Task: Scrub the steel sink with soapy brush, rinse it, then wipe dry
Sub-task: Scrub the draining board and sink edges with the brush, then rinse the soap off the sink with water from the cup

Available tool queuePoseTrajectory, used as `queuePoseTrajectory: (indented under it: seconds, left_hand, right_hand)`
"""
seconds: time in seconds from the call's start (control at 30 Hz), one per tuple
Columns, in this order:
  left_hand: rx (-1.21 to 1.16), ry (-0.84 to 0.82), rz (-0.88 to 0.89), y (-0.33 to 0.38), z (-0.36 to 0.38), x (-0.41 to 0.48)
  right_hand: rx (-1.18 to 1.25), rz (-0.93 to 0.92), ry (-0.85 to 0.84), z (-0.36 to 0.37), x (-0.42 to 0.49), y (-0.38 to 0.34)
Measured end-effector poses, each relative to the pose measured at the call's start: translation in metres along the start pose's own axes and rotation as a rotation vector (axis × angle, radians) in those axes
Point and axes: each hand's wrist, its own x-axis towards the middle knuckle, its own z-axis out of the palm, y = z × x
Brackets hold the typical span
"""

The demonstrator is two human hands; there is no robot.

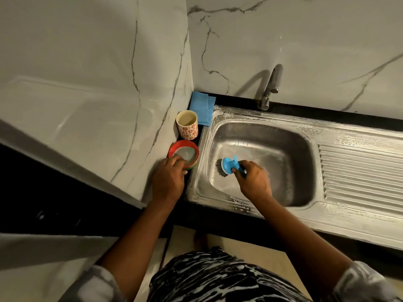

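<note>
Right hand [254, 180]: fingers curled round the blue handle of the brush [229, 166], a firm grasp. The dark bristle head points left, away from my palm, and sits against the inner surface of the sink [283, 136], low on the basin's left side.

Left hand [168, 177]: outside the basin, to the left of my right hand. Its fingers are curled over the near rim of the red bowl [172, 147], holding it. Bowl contents are pale and greyish; I cannot tell what they are. The bowl stands on the dark counter strip just beside the sink's left rim.

Beyond my left hand: a patterned cup [187, 125], upright, just behind the bowl. Behind the cup lies a folded blue cloth [201, 105], one corner lying over the sink's back-left corner.

Beyond my right hand: the tap [270, 88] stands at the back rim.

Right of my right hand: the ribbed drainboard [359, 171], part of the same steel sheet.

White foam streaks show along the back, left and front rims of the sink.
</note>
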Motion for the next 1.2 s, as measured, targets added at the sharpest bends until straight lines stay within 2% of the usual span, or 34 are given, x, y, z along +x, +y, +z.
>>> queuePoseTrajectory:
  seconds: [0.1,0.3,0.47,0.57,0.9,1.1,1.2]
  left_hand:
    - [-0.014,0.055,-0.057,0.008,-0.014,-0.034]
    - [0.017,0.032,-0.182,0.0,-0.023,-0.117]
    - [0.03,-0.011,-0.266,-0.007,-0.034,-0.151]
    - [0.017,-0.038,-0.283,-0.013,-0.037,-0.156]
    - [-0.064,-0.129,-0.127,-0.042,-0.028,-0.146]
    - [-0.09,-0.106,-0.028,-0.043,-0.023,-0.136]
    - [-0.083,-0.105,0.018,-0.039,-0.017,-0.126]
  right_hand:
    - [0.026,-0.033,-0.08,0.007,-0.018,-0.008]
    - [0.061,-0.037,-0.246,0.041,-0.046,-0.053]
    - [0.097,0.08,-0.397,0.07,-0.051,-0.102]
    - [0.07,0.138,-0.422,0.086,-0.048,-0.117]
    - [0.057,0.251,-0.358,0.12,-0.043,-0.152]
    - [0.027,0.231,-0.323,0.114,-0.05,-0.145]
    - [0.019,0.179,-0.363,0.107,-0.05,-0.136]
